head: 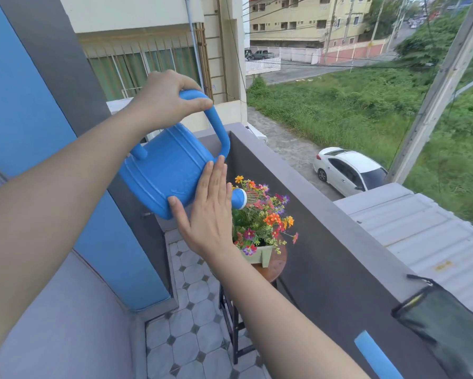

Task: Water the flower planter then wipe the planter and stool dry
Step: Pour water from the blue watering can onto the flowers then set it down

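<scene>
My left hand grips the top handle of a blue plastic watering can, which is tilted with its spout down. My right hand lies flat against the can's underside, fingers straight. The spout's rose hangs just above colourful flowers in a pale green planter. The planter stands on a round wooden stool with dark legs, close to the balcony wall. My right forearm hides part of the stool.
A dark grey balcony wall runs along the right. A black pouch hangs over it, with a blue strip below. Blue and grey walls close the left. The floor has pale tiles.
</scene>
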Demonstrator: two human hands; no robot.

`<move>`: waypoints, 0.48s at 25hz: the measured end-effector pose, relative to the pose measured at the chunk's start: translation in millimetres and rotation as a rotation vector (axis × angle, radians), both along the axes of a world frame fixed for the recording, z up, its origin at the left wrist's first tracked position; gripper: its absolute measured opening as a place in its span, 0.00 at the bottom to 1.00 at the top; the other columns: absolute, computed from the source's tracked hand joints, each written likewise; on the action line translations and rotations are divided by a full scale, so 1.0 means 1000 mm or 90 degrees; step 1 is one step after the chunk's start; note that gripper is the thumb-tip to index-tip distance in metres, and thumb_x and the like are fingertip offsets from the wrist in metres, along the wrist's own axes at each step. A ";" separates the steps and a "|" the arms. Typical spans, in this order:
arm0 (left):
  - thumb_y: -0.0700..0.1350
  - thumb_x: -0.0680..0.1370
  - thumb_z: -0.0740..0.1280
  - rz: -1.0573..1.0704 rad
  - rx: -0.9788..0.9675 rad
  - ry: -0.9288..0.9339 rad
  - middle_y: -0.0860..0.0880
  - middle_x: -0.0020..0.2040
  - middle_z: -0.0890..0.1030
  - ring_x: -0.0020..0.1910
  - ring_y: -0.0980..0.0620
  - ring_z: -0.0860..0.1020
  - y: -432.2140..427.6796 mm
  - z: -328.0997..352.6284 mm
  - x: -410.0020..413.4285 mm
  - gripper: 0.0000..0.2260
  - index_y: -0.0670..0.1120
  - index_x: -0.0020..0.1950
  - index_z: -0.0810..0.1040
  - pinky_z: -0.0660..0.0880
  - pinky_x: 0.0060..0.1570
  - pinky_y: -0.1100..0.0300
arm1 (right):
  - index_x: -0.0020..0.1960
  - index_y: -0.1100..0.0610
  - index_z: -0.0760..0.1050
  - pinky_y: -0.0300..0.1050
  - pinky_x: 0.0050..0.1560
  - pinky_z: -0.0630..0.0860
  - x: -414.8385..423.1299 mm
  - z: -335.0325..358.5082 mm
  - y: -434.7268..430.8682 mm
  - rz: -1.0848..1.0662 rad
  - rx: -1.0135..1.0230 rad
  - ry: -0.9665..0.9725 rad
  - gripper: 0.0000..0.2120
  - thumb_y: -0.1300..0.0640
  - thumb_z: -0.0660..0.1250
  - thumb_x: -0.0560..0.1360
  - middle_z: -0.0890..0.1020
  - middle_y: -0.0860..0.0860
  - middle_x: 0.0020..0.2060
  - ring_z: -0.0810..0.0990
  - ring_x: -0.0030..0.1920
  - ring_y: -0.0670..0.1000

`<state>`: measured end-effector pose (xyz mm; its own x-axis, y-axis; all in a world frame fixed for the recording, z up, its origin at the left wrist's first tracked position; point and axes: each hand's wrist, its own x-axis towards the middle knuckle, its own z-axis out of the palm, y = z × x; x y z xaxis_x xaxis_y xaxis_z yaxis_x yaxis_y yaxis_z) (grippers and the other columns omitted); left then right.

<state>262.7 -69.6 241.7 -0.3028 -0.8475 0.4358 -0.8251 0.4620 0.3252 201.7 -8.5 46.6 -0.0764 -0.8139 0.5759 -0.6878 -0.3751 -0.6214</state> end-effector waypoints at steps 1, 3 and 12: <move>0.55 0.76 0.66 0.009 -0.005 -0.002 0.47 0.34 0.75 0.30 0.57 0.68 -0.001 0.002 0.001 0.14 0.45 0.51 0.82 0.63 0.30 0.63 | 0.75 0.61 0.34 0.50 0.75 0.40 0.001 0.003 -0.002 0.009 0.007 0.001 0.41 0.37 0.49 0.76 0.36 0.54 0.75 0.38 0.78 0.52; 0.55 0.76 0.66 0.019 -0.009 -0.023 0.49 0.31 0.73 0.30 0.57 0.67 -0.001 0.006 0.005 0.14 0.45 0.50 0.82 0.63 0.30 0.62 | 0.74 0.60 0.33 0.51 0.76 0.41 0.006 0.007 -0.002 0.027 0.012 0.001 0.41 0.37 0.49 0.76 0.36 0.53 0.75 0.36 0.77 0.50; 0.57 0.74 0.67 -0.006 0.041 -0.092 0.41 0.39 0.79 0.31 0.56 0.69 -0.004 0.013 -0.004 0.15 0.47 0.50 0.83 0.67 0.33 0.58 | 0.77 0.60 0.35 0.47 0.74 0.38 0.014 0.003 0.008 0.020 0.000 -0.047 0.41 0.38 0.50 0.77 0.35 0.53 0.75 0.28 0.75 0.46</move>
<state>258.2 -74.1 254.6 -0.3667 -0.8692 0.3316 -0.8613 0.4520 0.2323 215.8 -0.5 49.7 -0.0923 -0.8165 0.5699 -0.6279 -0.3964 -0.6697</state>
